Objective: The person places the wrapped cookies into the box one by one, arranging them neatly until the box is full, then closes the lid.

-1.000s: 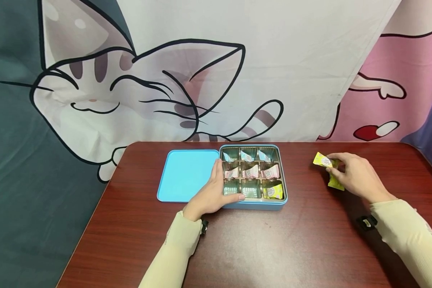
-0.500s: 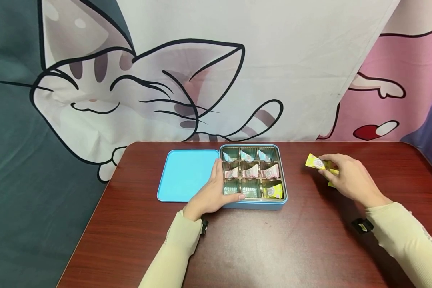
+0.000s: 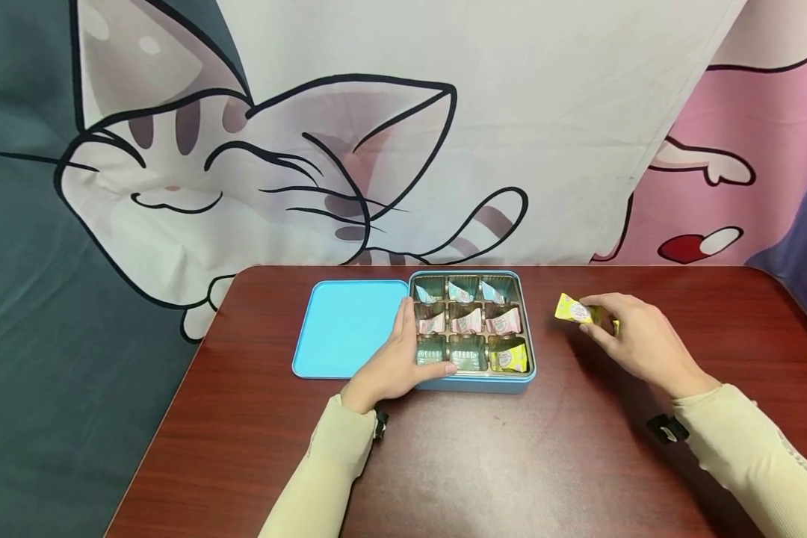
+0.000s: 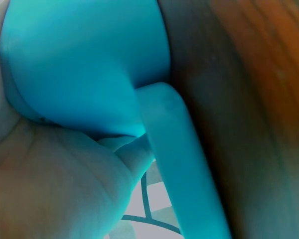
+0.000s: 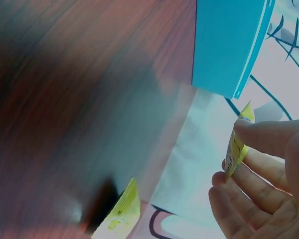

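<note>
A blue tin (image 3: 476,384) with a nine-cell tray stands on the brown table (image 3: 484,463). Its top row holds blue wrapped sweets (image 3: 462,291), its middle row pink ones (image 3: 468,321). One yellow sweet (image 3: 509,358) lies in the front right cell, and the two other front cells are empty. My left hand (image 3: 397,360) rests flat over the tin's front left corner, thumb along the front rim. To the right of the tin, my right hand (image 3: 628,340) pinches a yellow wrapped sweet (image 3: 574,310) (image 5: 236,144) above the table. A second yellow sweet (image 5: 120,214) lies on the table under that hand.
The tin's blue lid (image 3: 346,327) lies flat against the tin's left side. A curtain printed with a cartoon cat (image 3: 255,164) hangs right behind the table's far edge. In the right wrist view the tin (image 5: 229,45) shows ahead of the held sweet.
My right hand has moved left toward the tin with one yellow sweet pinched in it, leaving the other yellow sweet on the table. The left hand has stayed put.
</note>
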The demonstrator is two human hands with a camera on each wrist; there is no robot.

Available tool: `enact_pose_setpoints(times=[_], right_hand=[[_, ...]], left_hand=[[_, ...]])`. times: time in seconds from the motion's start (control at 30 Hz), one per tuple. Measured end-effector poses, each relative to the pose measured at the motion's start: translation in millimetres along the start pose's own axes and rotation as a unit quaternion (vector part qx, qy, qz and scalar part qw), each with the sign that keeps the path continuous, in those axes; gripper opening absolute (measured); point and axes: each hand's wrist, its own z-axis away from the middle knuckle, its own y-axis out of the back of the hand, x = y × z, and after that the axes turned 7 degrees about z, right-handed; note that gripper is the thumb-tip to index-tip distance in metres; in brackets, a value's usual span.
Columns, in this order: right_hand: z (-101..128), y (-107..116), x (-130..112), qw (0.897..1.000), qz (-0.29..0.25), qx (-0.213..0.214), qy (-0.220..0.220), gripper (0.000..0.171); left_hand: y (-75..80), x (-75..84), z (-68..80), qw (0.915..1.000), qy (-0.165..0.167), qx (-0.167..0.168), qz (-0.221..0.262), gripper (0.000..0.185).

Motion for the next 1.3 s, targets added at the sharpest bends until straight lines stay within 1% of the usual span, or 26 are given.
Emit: enact_pose_setpoints(times=[0.2, 0.6, 0.9, 1.3], right_hand=[[-1.6, 0.1, -8.4, 1.0, -0.005, -0.002, 0.006, 0.038], [-4.2, -0.9, -25.2, 0.999, -0.019, 0.007, 0.027, 0.038], [-5.1, -0.4, -40.4, 0.998, -0.036, 0.012, 0.042, 0.037], [-7.3, -4.5, -57.4, 0.996, -0.056, 0.016, 0.071, 0.036]], left_hand=[[0.3, 0.0, 0.9, 1.0, 0.003, 0.001, 0.001, 0.125], [0.1, -1.7, 0.1, 1.0, 0.005, 0.001, -0.004, 0.126], [-0.1, -1.8, 0.0, 1.0, 0.005, 0.003, 0.006, 0.126], [-0.3, -1.7, 0.0, 1.0, 0.003, 0.005, 0.003, 0.126]])
